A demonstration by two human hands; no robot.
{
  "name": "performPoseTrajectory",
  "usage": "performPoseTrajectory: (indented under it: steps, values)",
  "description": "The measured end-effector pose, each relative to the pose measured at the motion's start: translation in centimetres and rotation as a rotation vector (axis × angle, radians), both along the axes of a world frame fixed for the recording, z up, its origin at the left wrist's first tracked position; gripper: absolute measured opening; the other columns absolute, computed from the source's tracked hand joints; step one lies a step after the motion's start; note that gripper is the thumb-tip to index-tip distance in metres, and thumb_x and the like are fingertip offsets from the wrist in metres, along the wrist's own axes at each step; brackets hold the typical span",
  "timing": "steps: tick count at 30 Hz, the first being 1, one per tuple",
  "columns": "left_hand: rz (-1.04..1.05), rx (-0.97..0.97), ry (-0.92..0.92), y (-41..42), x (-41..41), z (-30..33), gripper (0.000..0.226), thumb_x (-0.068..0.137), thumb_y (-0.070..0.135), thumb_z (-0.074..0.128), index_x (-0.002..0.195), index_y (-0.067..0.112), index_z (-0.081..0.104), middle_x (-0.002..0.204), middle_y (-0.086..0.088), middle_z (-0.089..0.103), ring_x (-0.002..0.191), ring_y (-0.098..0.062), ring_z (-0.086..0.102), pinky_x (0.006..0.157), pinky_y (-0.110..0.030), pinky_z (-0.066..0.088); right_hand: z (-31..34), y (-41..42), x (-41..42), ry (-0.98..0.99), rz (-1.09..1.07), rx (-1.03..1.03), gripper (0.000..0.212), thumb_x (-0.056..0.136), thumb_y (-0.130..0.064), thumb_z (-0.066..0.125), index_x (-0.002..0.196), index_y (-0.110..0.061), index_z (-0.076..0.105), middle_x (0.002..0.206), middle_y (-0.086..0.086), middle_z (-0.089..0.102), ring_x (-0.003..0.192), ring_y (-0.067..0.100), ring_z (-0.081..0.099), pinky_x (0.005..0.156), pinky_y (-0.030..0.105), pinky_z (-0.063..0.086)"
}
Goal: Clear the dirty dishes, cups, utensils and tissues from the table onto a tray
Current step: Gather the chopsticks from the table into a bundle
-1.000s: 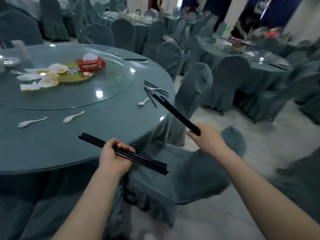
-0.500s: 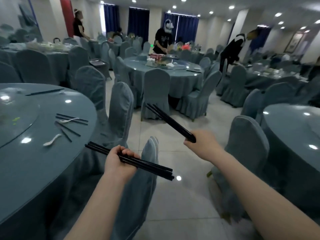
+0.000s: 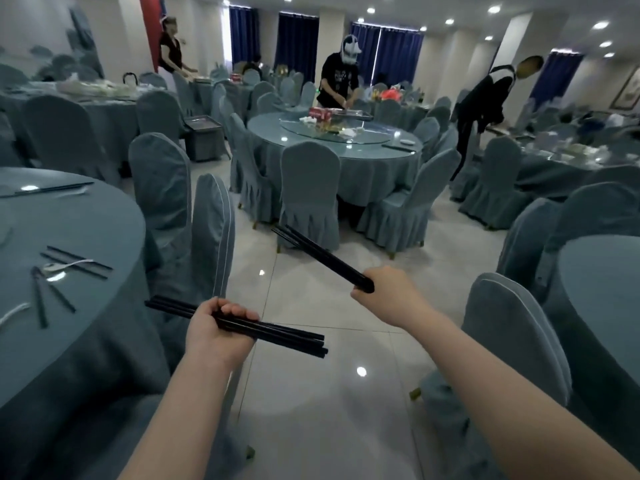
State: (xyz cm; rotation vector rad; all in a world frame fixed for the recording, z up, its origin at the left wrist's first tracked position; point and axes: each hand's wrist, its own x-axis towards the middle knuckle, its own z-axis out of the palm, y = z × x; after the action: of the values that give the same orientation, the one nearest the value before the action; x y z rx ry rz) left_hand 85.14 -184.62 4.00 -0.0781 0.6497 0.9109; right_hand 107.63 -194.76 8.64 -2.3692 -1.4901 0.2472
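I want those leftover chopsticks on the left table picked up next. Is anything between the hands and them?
Both hands are already full: the left hand grips a bundle of chopsticks, the right hand another. The loose chopsticks lie in the open on the table; nothing covers them.

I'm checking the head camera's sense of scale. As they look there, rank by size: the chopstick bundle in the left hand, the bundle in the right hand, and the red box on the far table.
1. Left-hand chopstick bundle
2. Right-hand chopstick bundle, foreshortened
3. Red box, small mainly through distance

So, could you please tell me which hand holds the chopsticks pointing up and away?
The right hand; its chopsticks slant upward, while the left hand's bundle lies roughly level.
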Motion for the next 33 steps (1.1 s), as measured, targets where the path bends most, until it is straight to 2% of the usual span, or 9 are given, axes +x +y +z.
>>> performPoseTrajectory:
  steps: [3, 5, 8, 11, 16, 21, 25, 28, 33]
  values:
    - [0.050, -0.028, 0.005, 4.3, 2.0, -0.9, 0.028, 0.091, 0.019, 0.042, 0.063, 0.019, 0.038, 0.045, 0.010, 0.036, 0.035, -0.009, 0.037, 0.057, -0.024, 0.035, -1.2, 5.4, 2.1, 0.085, 0.042, -0.029, 0.018, 0.086, -0.029, 0.057, 0.082, -0.012, 0.062, 0.067, 0.003, 0.068, 0.064, 0.019, 0.065, 0.058, 0.032, 0.050]
    - [0.081, -0.043, -0.001, 7.7, 3.0, -1.2, 0.028, 0.092, 0.020, 0.042, 0.063, 0.019, 0.039, 0.045, 0.010, 0.036, 0.034, -0.009, 0.037, 0.059, -0.024, 0.034, -1.4, 9.3, 3.1, 0.114, 0.075, -0.059, 0.015, 0.087, -0.028, 0.055, 0.083, -0.015, 0.062, 0.062, 0.002, 0.069, 0.057, 0.013, 0.065, 0.054, 0.029, 0.052]
    - [0.130, -0.050, -0.015, 12.9, 4.1, -1.3, 0.030, 0.093, 0.021, 0.042, 0.062, 0.020, 0.038, 0.045, 0.009, 0.034, 0.035, -0.009, 0.034, 0.059, -0.022, 0.032, -1.1, 15.5, 4.7, 0.142, 0.124, -0.040, 0.013, 0.086, -0.024, 0.054, 0.079, -0.016, 0.060, 0.059, 0.001, 0.067, 0.040, 0.002, 0.057, 0.040, 0.019, 0.042]
    - [0.225, -0.052, -0.012, 17.5, 4.5, -1.5, 0.032, 0.092, 0.021, 0.042, 0.061, 0.021, 0.038, 0.044, 0.008, 0.034, 0.035, -0.008, 0.033, 0.057, -0.021, 0.031, -0.8, 21.4, 5.7, 0.145, 0.185, -0.029, 0.018, 0.085, -0.026, 0.053, 0.069, -0.019, 0.056, 0.056, 0.001, 0.067, 0.034, -0.001, 0.053, 0.032, 0.010, 0.031]
    - [0.368, -0.048, 0.006, 24.2, 4.9, -3.1, 0.032, 0.092, 0.022, 0.042, 0.060, 0.021, 0.040, 0.044, 0.009, 0.034, 0.031, -0.008, 0.032, 0.052, -0.021, 0.029, -2.2, 32.0, 6.7, 0.178, 0.355, -0.075, 0.018, 0.088, -0.027, 0.052, 0.072, -0.019, 0.057, 0.057, 0.000, 0.065, 0.036, 0.003, 0.054, 0.037, 0.018, 0.042]
    - [0.616, -0.065, 0.034, 29.8, 6.0, -4.8, 0.035, 0.096, 0.024, 0.042, 0.062, 0.021, 0.038, 0.040, 0.009, 0.032, 0.030, -0.007, 0.029, 0.050, -0.020, 0.027, -3.8, 43.0, 7.1, 0.240, 0.591, -0.146, 0.021, 0.091, -0.029, 0.051, 0.082, -0.013, 0.062, 0.059, 0.001, 0.063, 0.051, 0.015, 0.062, 0.049, 0.027, 0.052]
    - [0.773, -0.089, 0.050, 32.0, 5.3, -5.4, 0.034, 0.095, 0.026, 0.044, 0.062, 0.021, 0.039, 0.043, 0.010, 0.033, 0.032, -0.007, 0.032, 0.050, -0.020, 0.030, -4.5, 50.5, 5.3, 0.146, 0.818, -0.199, 0.019, 0.092, -0.031, 0.054, 0.082, -0.017, 0.062, 0.064, 0.000, 0.065, 0.052, 0.012, 0.062, 0.050, 0.026, 0.053]
    - [0.934, -0.095, 0.048, 32.5, 3.6, -5.6, 0.035, 0.096, 0.027, 0.043, 0.062, 0.020, 0.037, 0.043, 0.009, 0.033, 0.032, -0.007, 0.035, 0.047, -0.021, 0.034, -5.1, 55.0, 2.5, 0.136, 0.936, -0.218, 0.017, 0.091, -0.031, 0.056, 0.079, -0.020, 0.061, 0.067, 0.003, 0.067, 0.060, 0.019, 0.066, 0.061, 0.037, 0.058]
    - [1.128, -0.141, 0.070, 33.6, -0.2, -6.5, 0.035, 0.095, 0.030, 0.049, 0.064, 0.020, 0.035, 0.043, 0.009, 0.035, 0.036, -0.007, 0.041, 0.062, -0.025, 0.040, -6.8, 60.3, -3.0, 0.192, 1.062, -0.271, 0.016, 0.090, -0.028, 0.056, 0.077, -0.020, 0.061, 0.066, 0.005, 0.067, 0.065, 0.023, 0.067, 0.064, 0.039, 0.058]
